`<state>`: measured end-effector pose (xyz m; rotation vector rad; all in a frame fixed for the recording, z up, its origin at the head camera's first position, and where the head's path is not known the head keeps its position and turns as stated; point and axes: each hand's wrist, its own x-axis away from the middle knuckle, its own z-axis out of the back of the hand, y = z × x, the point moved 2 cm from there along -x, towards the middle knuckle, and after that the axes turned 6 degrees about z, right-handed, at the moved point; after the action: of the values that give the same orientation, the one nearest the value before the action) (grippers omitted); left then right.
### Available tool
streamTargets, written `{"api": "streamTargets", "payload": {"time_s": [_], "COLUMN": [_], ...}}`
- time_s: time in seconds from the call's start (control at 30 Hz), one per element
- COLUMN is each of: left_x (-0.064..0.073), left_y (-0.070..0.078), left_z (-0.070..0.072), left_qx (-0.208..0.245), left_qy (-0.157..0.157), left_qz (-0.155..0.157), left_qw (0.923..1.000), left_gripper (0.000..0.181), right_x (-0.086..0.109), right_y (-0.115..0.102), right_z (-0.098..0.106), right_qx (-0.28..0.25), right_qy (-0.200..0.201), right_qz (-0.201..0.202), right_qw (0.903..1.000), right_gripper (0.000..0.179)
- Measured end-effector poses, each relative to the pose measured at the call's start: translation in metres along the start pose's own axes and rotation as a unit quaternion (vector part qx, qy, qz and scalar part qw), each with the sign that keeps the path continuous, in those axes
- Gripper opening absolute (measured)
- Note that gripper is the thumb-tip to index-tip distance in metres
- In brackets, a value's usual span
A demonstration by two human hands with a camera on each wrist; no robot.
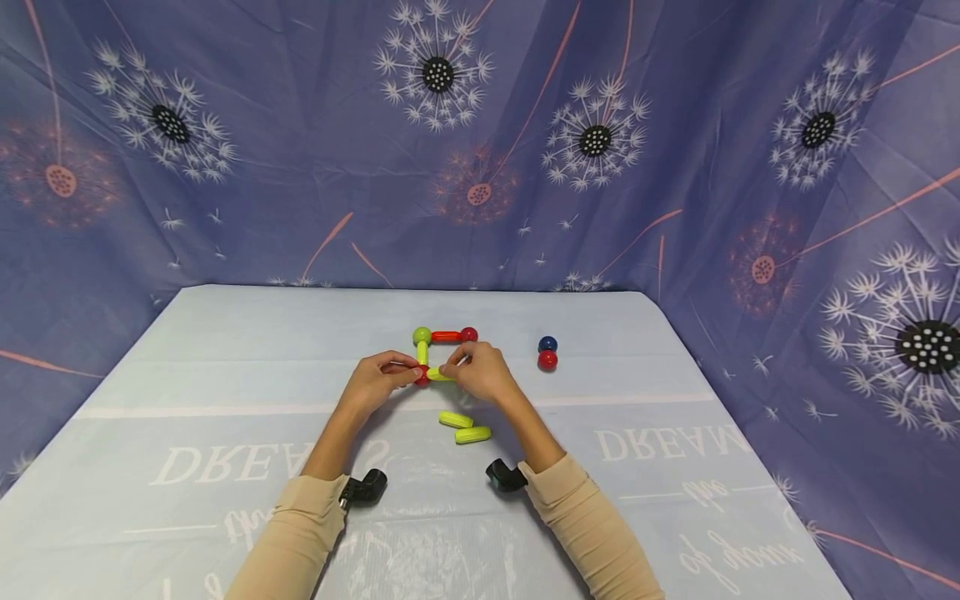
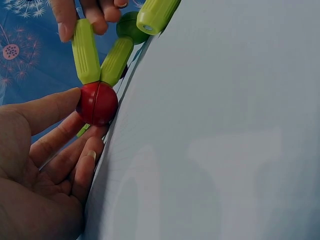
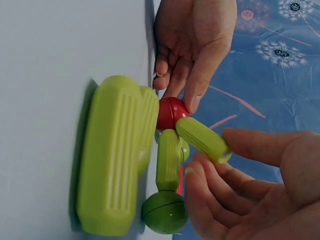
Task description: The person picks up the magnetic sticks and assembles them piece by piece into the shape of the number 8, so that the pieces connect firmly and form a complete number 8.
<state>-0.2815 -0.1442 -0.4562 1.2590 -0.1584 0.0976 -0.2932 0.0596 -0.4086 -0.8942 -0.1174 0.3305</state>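
My left hand (image 1: 377, 383) pinches a red ball (image 2: 97, 103) low over the table, thumb and fingers about it. A yellow-green ridged toy rod (image 3: 204, 140) meets this ball and slants up from it. Its outer end is pinched between the thumb and fingers of my right hand (image 1: 480, 371). A second yellow-green rod (image 3: 168, 160) runs from the same ball to a dark green ball (image 3: 165, 212), which my right hand hides in the head view. Farther back, another yellow-green rod (image 1: 423, 353) leads to a light green ball (image 1: 422, 335), joined by a red rod (image 1: 446, 337) to a red ball (image 1: 468, 334).
Two loose yellow-green rods (image 1: 472, 435) lie nearer me, between my forearms. To the right, a blue ball (image 1: 547, 343) and a red ball (image 1: 547, 361) sit together. A pale printed cloth (image 1: 225, 400) covers the table, with a dandelion-patterned curtain (image 1: 315, 167) behind.
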Motion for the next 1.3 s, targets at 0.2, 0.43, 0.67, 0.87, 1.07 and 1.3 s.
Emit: {"api": "streamTargets", "payload": {"time_s": [0.2, 0.43, 0.67, 0.87, 1.07, 1.3], "left_x": [0.0, -0.002, -0.001, -0.001, 0.0, 0.001], "left_y": [0.0, -0.001, -0.001, 0.0, 0.001, 0.002], "left_z": [0.0, -0.001, -0.001, 0.0, 0.0, 0.0], "left_qx": [-0.007, -0.014, -0.017, -0.012, -0.01, -0.011], "left_qy": [-0.001, -0.003, -0.005, -0.003, 0.0, 0.004], "left_qz": [0.005, 0.006, 0.002, 0.005, 0.001, -0.001], "left_qw": [1.0, 0.9999, 0.9998, 0.9999, 0.9999, 0.9999], "left_gripper": [0.031, 0.033, 0.032, 0.031, 0.03, 0.03], "right_x": [0.002, 0.003, 0.003, 0.004, 0.005, 0.006], "right_y": [-0.003, -0.004, -0.003, -0.005, -0.006, -0.007], "right_z": [0.0, -0.004, -0.007, -0.011, -0.018, -0.023], "right_qx": [-0.002, -0.004, 0.004, 0.001, -0.007, -0.004], "right_qy": [-0.075, -0.112, -0.125, -0.124, -0.123, -0.11], "right_qz": [-0.016, -0.027, -0.029, -0.024, -0.018, -0.021], "right_qw": [0.997, 0.9934, 0.9918, 0.992, 0.9922, 0.9937], "right_gripper": [0.017, 0.018, 0.019, 0.023, 0.023, 0.021]}}
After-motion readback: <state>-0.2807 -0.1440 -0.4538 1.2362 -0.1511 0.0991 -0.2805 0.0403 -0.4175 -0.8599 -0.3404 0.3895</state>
